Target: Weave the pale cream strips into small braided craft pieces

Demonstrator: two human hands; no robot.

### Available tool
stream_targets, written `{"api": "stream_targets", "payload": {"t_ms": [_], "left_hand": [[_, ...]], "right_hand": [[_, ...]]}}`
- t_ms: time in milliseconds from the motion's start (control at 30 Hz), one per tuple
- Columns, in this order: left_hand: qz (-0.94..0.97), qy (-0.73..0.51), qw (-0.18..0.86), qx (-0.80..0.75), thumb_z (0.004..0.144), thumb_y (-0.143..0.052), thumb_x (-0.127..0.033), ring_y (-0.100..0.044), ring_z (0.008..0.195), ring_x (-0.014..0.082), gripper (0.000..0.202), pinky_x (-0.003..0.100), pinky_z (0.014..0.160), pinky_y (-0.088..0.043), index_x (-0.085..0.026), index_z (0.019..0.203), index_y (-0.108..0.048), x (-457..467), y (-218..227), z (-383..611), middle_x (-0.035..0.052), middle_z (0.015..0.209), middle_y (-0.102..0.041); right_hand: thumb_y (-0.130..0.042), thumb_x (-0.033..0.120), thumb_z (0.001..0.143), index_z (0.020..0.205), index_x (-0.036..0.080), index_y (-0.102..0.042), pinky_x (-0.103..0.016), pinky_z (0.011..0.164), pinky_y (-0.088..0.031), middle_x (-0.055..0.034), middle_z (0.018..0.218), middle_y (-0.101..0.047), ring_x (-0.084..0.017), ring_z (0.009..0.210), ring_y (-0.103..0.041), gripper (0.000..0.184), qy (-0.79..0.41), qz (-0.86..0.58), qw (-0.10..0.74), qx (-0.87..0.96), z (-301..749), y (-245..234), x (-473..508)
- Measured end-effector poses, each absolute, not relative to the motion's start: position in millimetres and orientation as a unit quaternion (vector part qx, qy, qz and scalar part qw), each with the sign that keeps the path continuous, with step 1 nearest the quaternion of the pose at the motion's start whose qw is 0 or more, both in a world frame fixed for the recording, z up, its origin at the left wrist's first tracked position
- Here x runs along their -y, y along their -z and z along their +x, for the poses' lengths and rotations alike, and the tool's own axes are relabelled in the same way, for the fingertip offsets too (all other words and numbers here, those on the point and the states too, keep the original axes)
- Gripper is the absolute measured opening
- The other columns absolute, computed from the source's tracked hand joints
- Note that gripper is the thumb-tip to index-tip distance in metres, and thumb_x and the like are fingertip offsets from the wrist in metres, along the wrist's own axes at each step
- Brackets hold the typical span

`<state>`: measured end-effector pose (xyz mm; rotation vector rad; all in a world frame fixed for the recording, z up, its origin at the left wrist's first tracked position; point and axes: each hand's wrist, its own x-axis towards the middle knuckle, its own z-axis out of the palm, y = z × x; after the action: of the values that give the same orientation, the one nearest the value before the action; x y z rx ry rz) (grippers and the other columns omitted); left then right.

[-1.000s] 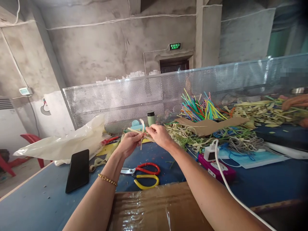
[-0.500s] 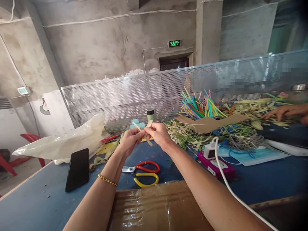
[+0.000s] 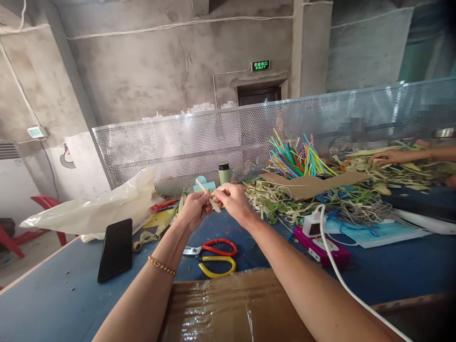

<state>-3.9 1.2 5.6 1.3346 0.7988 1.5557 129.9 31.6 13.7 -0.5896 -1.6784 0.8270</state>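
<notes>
My left hand [image 3: 195, 207] and my right hand [image 3: 233, 202] meet above the middle of the blue table, fingers pinched close together. Between them is a pale, flat strip [image 3: 214, 205] that looks like dried leaf or straw. One thin end sticks up past the left fingers and another piece hangs below the fingertips; the part inside the grip is hidden. Under my hands lie scissors [image 3: 217, 256] with one red and one yellow handle. A taped cardboard box [image 3: 231, 308] is directly before me, beneath my forearms.
A black phone [image 3: 115, 250] and a cream plastic bag [image 3: 96, 206] lie at left. To the right are colourful stems [image 3: 297, 156], leaf scraps [image 3: 265, 194], a magenta power block [image 3: 322, 244] with a white cable, and a blue face mask [image 3: 384, 232]. A co-worker's hand [image 3: 388, 157] touches the far-right pile.
My fingers have shifted on the strip, and its wide upper end beside my right fingers has folded down or become hidden. The co-worker's hand has moved left over the leaf pile.
</notes>
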Motion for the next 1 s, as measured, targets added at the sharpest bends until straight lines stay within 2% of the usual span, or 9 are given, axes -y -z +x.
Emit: {"api": "stream_targets", "payload": {"t_ms": [133, 367, 567, 700, 833, 1000], "left_hand": [[0.526, -0.641, 0.461, -0.317, 0.075, -0.074, -0.037, -0.038, 0.042, 0.0056, 0.038, 0.021, 0.043, -0.027, -0.014, 0.057, -0.050, -5, -3, -1, -0.0035, 0.051, -0.042], [0.514, -0.657, 0.451, -0.318, 0.077, -0.072, -0.037, -0.040, 0.043, 0.0064, 0.040, 0.021, 0.043, -0.028, -0.016, 0.055, -0.046, -3, -5, 1, -0.0030, 0.051, -0.043], [0.559, -0.584, 0.495, -0.318, 0.073, -0.077, -0.038, -0.038, 0.049, 0.0054, 0.034, 0.020, 0.046, -0.027, -0.012, 0.067, -0.057, 7, -10, 2, -0.0029, 0.057, -0.044], [0.577, -0.585, 0.472, -0.319, 0.072, -0.078, -0.037, -0.032, 0.049, 0.0044, 0.032, 0.021, 0.046, -0.021, -0.010, 0.072, -0.061, 10, -11, 3, -0.0038, 0.058, -0.042], [0.594, -0.569, 0.454, -0.343, 0.074, -0.075, -0.037, -0.035, 0.050, 0.0053, 0.031, 0.022, 0.047, -0.022, -0.012, 0.067, -0.058, 7, -6, 4, -0.0029, 0.058, -0.044], [0.600, -0.549, 0.463, -0.352, 0.078, -0.067, -0.035, -0.035, 0.048, 0.0055, 0.025, 0.022, 0.047, -0.021, -0.014, 0.069, -0.057, 3, -1, 7, -0.0041, 0.058, -0.042]], "right_hand": [[-0.057, 0.028, 0.078, 0.070, 0.017, -0.057, -0.024, 0.051, -0.046, -0.0009, 0.061, -0.060, -0.013, 0.054, -0.056, 0.014, -0.309, -0.262, 0.557, 0.725, 130, -12, -33], [-0.057, 0.031, 0.077, 0.067, 0.018, -0.054, -0.023, 0.049, -0.045, 0.0009, 0.058, -0.056, -0.012, 0.051, -0.054, 0.017, -0.336, -0.253, 0.563, 0.711, 129, -11, -35], [-0.058, 0.035, 0.077, 0.067, 0.018, -0.053, -0.024, 0.050, -0.047, 0.0004, 0.061, -0.057, -0.012, 0.052, -0.055, 0.020, -0.365, -0.244, 0.560, 0.702, 132, -10, -43], [-0.057, 0.036, 0.077, 0.067, 0.019, -0.052, -0.023, 0.046, -0.043, 0.0013, 0.059, -0.055, -0.012, 0.050, -0.052, 0.021, -0.333, -0.251, 0.571, 0.707, 133, -8, -48], [-0.056, 0.035, 0.078, 0.064, 0.019, -0.050, -0.023, 0.048, -0.040, 0.0020, 0.054, -0.054, -0.012, 0.050, -0.050, 0.022, -0.298, -0.267, 0.571, 0.717, 134, -7, -49], [-0.055, 0.032, 0.078, 0.061, 0.019, -0.049, -0.022, 0.052, -0.036, 0.0015, 0.056, -0.054, -0.012, 0.055, -0.050, 0.022, -0.235, -0.287, 0.569, 0.734, 135, -6, -51]]}}
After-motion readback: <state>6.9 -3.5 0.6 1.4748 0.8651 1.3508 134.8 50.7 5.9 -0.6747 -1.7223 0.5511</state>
